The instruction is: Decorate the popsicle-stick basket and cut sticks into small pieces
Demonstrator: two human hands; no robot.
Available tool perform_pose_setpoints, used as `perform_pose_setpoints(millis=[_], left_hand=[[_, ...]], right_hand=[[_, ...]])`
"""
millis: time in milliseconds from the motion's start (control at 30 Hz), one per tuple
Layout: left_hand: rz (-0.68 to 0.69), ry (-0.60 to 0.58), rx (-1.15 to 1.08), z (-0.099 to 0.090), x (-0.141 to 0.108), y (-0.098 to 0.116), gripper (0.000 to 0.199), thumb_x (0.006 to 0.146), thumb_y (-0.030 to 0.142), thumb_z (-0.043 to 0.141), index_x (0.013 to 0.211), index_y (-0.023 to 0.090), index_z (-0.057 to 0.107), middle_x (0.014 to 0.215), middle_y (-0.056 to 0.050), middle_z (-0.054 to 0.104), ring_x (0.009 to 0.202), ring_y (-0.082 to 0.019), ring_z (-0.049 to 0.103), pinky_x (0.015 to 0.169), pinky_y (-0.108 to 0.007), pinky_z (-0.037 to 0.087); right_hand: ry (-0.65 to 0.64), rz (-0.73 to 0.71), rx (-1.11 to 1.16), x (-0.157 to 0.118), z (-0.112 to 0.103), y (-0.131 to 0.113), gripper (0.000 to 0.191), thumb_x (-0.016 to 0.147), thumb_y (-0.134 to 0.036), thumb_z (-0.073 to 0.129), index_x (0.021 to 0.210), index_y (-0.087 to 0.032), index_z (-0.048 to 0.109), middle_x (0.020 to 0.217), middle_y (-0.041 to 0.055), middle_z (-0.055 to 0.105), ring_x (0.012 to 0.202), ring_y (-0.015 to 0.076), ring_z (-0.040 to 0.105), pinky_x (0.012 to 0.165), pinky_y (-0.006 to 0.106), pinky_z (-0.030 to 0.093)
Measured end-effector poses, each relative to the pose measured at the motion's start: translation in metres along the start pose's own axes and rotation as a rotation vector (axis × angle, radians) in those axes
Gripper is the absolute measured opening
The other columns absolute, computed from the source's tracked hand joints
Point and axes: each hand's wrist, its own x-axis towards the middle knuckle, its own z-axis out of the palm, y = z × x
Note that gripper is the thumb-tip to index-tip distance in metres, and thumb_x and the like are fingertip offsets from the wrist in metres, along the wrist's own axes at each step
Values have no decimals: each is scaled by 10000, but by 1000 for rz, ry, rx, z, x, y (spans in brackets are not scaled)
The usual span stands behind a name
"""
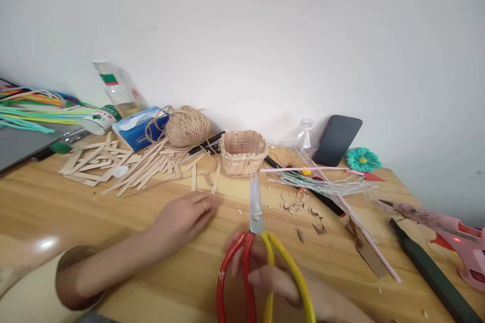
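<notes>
So from my end, the table (125, 217) runs along the wall, and I've got big scissors (256, 209) down the middle, long axis pointing straight away from me, blades looking together and tips just short of the small stick basket (242, 165). My right hand (275, 280) is closed around the red and yellow handles. My left hand (189, 217) is actually nearer the basket, off its near-left side, by a loose wooden stick (215, 179). Fingers are curled, but it's blurry, so I can't tell if they're pinching anything.
</notes>
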Motion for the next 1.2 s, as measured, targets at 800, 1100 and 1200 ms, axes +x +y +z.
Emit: perform_pose_setpoints(millis=[800, 1100, 1200], left_hand=[[203, -12, -33, -46, 105, -39, 197, 703, 41, 565, 830, 166, 650, 1090, -84, 651, 1225, -286, 433, 1077, -571, 94], [150, -98, -439, -78, 83, -34, 226, 782, 258, 570, 963, 127, 597, 953, -56, 692, 891, -204, 642, 763, -304, 504], [140, -117, -525, -85, 69, -22, 224, 781, 267, 572, 948, 120, 594, 954, -62, 693, 910, -204, 641, 779, -307, 511]], right_hand=[[883, 164, -1479, -34, -18, -8, 205, 805, -373, 473, 660, -229, 484, 741, 60, 571, 618, 249, 590, 473, 338, 410], [648, 356, -1696, -40, -18, 2, 287, 770, -428, 554, 842, -159, 625, 978, 150, 613, 915, 323, 602, 572, 365, 488], [616, 335, -1569, -42, -21, -9, 213, 728, -351, 618, 855, -181, 632, 1042, 123, 623, 916, 310, 614, 612, 380, 500]])
